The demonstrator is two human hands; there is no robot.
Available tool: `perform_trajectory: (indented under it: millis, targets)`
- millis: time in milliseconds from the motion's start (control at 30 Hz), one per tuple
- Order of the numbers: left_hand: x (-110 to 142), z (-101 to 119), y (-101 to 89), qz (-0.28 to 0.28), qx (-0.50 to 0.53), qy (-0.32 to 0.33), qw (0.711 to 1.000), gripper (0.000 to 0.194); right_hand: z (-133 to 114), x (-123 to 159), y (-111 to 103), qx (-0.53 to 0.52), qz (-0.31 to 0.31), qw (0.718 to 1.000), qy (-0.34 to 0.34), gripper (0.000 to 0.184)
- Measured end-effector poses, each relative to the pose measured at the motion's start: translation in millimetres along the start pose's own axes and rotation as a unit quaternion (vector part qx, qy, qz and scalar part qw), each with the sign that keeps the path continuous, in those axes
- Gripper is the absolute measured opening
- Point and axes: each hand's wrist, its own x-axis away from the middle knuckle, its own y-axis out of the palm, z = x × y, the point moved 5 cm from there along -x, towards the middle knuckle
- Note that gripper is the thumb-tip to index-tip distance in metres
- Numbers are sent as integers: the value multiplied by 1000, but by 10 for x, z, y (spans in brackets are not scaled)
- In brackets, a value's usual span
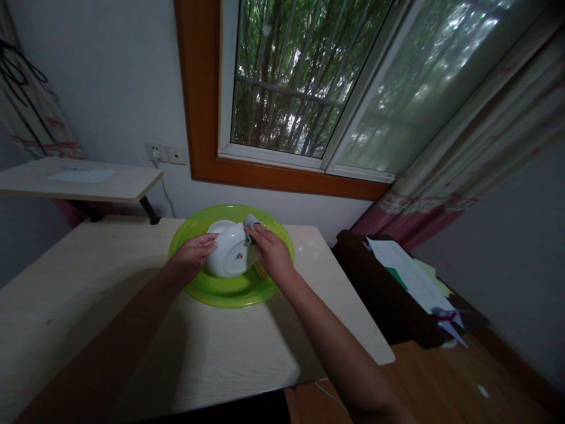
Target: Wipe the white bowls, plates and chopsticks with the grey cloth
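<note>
A white bowl (pixel 229 254) with a small red and blue mark is tipped on its side over a wide green basin (pixel 220 291) on the pale table. My left hand (pixel 193 252) grips the bowl's left rim. My right hand (pixel 270 253) is closed on a grey cloth (pixel 251 222) and presses it against the bowl's upper right side. A second white dish (pixel 219 225) lies in the basin behind the bowl.
The light wooden table (pixel 110 312) runs to the left and front. A small raised shelf (pixel 79 179) with a paper stands at far left. A dark low cabinet (pixel 388 294) with papers sits to the right. Window and curtain lie ahead.
</note>
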Motion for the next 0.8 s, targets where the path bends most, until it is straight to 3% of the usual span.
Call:
perform_trajectory:
  millis: [133, 267, 533, 633, 800]
  targets:
    - [-6, -5, -26, 9, -14, 8, 1000, 42, 230, 25, -4, 6, 3, 997, 71, 51]
    - [-4, -4, -11, 8, -8, 13, 1000, 37, 204, 32, -21, 1, 15, 997, 80, 49]
    - [1, -18, 4, 2, 13, 7, 1000, 39, -266, 55, 55, -5, -30, 999, -43, 53]
    - [-2, -24, -13, 4, 9, 6, 1000, 40, -166, 66, 59, -12, -18, 1000, -21, 53]
    - [8, -3, -5, 7, -9, 3, 1000, 48, 200, 81, 52, -22, 14, 997, 73, 52]
